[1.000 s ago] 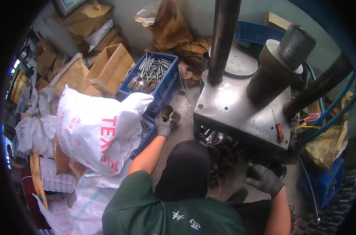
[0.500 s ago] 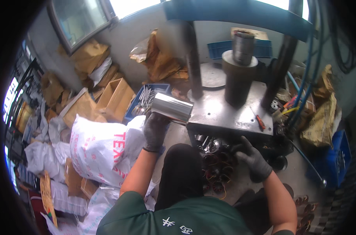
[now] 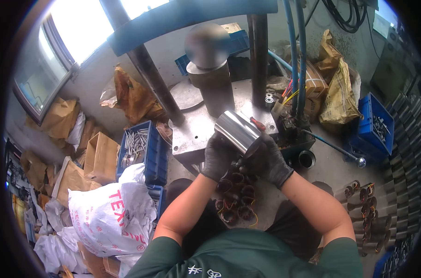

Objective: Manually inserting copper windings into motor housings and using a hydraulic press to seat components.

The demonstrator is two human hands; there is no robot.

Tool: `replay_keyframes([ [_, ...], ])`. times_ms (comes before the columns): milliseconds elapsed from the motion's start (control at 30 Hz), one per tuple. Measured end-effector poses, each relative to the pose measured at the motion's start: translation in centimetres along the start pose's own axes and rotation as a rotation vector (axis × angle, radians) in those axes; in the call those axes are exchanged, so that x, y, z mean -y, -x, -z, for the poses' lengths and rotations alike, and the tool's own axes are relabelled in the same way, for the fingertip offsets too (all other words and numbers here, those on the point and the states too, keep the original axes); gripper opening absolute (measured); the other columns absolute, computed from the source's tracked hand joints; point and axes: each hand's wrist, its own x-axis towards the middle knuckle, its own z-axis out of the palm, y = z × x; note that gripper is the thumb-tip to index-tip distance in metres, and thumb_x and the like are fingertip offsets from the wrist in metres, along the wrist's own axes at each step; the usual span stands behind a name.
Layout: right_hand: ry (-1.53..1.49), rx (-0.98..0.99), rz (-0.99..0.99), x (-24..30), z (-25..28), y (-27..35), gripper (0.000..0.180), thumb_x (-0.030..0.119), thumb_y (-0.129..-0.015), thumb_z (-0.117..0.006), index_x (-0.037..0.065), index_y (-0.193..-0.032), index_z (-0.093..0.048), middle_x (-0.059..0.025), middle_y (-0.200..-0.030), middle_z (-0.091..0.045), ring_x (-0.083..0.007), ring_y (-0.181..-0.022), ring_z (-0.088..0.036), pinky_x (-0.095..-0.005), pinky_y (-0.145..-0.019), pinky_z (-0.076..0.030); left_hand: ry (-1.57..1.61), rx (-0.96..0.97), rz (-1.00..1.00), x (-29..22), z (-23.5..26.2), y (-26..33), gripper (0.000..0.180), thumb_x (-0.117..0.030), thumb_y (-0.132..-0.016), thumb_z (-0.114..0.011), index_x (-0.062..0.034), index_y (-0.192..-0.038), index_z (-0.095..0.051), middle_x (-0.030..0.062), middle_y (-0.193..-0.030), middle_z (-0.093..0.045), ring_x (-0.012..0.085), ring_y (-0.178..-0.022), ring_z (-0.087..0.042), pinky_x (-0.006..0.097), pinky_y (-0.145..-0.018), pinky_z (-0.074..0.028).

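A shiny metal cylinder (image 3: 238, 131) is tilted in front of me, held between both gloved hands. My left hand (image 3: 218, 156) is closed around its near left side. My right hand (image 3: 269, 161) grips its lower right end, with the fingers partly hidden by the cylinder. Just beyond stands a press with a steel bed plate (image 3: 192, 132). On that plate, a thick round metal post (image 3: 217, 88) rises under the blue crossbeam (image 3: 192, 21); its top is blurred. A red-handled screwdriver (image 3: 257, 123) lies on the plate, right beside the cylinder.
Several wound motor stators (image 3: 238, 204) lie on the floor below my hands. To the left are a blue crate of metal rods (image 3: 157, 157), a wooden box (image 3: 101, 157) and a white sack (image 3: 111, 217). At right are a metal lever (image 3: 335, 150), a blue bin (image 3: 374, 123) and stacked metal cylinders (image 3: 405, 162).
The cylinder has moved right, from beside the plate to in front of it. My right hand has come up from below the plate's edge and taken hold of it too. The view has turned right.
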Motion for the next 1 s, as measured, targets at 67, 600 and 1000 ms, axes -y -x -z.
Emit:
replay_keyframes([
  [67, -0.758, 0.115, -0.616, -3.8, 2.3, -0.2, 0.078, 0.051, -0.083, -0.076, 0.013, -0.146, -0.047, -0.0145, -0.116, -0.063, -0.0276, -0.106, -0.067, -0.0406, -0.088, -0.059, 0.522, 0.088, 0.085, -1.5, -2.8, 0.3, 0.069, -0.051, -0.097, -0.06, -0.006, -0.148, -0.046, 0.016, -0.143, -0.057, 0.0316, -0.133, -0.055, 0.046, -0.112, -0.047],
  [600, 0.864, -0.034, 0.454, 4.8, 1.9, 0.0, 0.053, 0.008, -0.074, -0.081, 0.008, -0.123, -0.062, -0.0199, -0.125, -0.062, -0.0423, -0.115, -0.062, -0.0497, -0.099, -0.052, 1.063, -0.099, 0.304, -0.9, -1.1, 1.1, 0.091, -0.072, -0.096, -0.052, -0.0066, -0.156, -0.033, 0.015, -0.149, -0.049, 0.031, -0.139, -0.05, 0.045, -0.12, -0.04],
  [1000, 1.14, -0.605, 0.521, 17.1, 15.4, 14.2, 0.021, 0.007, -0.105, -0.053, 0.003, -0.12, -0.067, -0.0159, -0.124, -0.068, -0.0289, -0.123, -0.06, -0.0433, -0.111, -0.043, 1.348, -0.063, 0.246, -2.8, 2.2, 3.0, 0.085, -0.072, -0.097, -0.05, -0.0144, -0.157, -0.034, 0.0155, -0.152, -0.046, 0.0351, -0.141, -0.048, 0.054, -0.123, -0.036],
])
